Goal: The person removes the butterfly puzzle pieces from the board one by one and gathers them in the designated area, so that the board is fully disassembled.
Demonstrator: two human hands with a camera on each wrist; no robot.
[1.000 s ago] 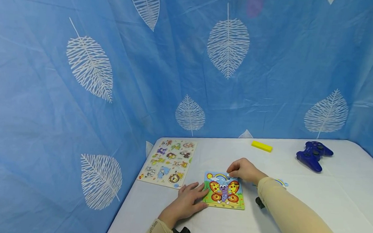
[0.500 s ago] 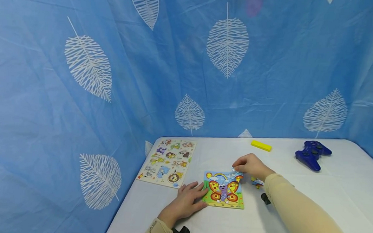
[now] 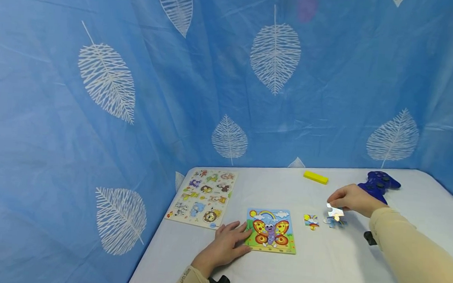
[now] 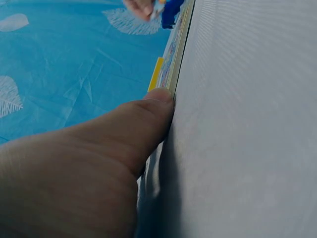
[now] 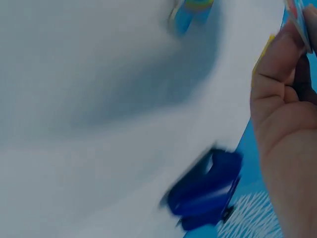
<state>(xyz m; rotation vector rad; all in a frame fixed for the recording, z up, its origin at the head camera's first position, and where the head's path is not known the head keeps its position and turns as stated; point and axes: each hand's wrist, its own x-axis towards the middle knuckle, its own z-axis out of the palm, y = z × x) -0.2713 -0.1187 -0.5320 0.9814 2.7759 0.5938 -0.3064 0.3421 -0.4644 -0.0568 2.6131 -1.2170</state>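
A butterfly puzzle board (image 3: 271, 230) lies on the white table (image 3: 320, 266). My left hand (image 3: 226, 246) rests flat beside it, fingers straight, the fingertips (image 4: 158, 101) touching its left edge (image 4: 177, 54). My right hand (image 3: 352, 199) is out to the right, just above the table, pinching a small puzzle piece (image 3: 335, 212) (image 5: 298, 20). Two loose pieces lie on the table, one (image 3: 311, 220) right of the board and one (image 3: 333, 223) under the held piece.
An animal peg puzzle board (image 3: 204, 196) lies at the table's left. A yellow block (image 3: 315, 177) sits near the back edge. A blue game controller (image 3: 378, 183) (image 5: 208, 193) lies just behind my right hand. Blue leaf-print curtain (image 3: 137, 90) surrounds the table.
My right hand left the top right corner of the butterfly board with a piece and moved right toward the controller. The left hand stayed put.
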